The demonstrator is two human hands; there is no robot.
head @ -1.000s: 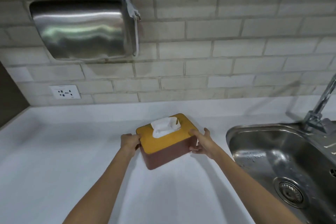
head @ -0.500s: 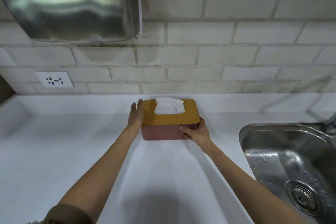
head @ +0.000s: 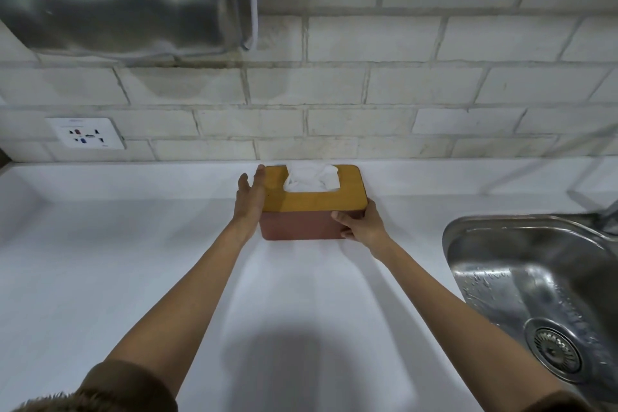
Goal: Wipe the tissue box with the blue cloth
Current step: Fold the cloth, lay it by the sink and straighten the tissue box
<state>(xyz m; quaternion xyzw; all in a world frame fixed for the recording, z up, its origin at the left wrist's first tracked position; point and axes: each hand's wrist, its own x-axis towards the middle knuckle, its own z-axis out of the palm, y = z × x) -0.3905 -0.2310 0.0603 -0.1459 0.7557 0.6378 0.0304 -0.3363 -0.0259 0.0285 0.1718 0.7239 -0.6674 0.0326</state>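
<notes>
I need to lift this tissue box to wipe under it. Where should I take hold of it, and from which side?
Probably grip the tissue box by its two short ends, coming in from the left and right. The left hand already lies flat on one end and the right hand wraps the near right corner. Its back sits close to the wall, and the tissue fills the lid opening.

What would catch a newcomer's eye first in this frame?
The tissue box, yellow lid over a reddish base, sits at the back of the white counter against the brick wall, with the left hand flat on its left end and the right hand at its front right corner. A steel sink lies to the right. No blue cloth is visible.
</notes>
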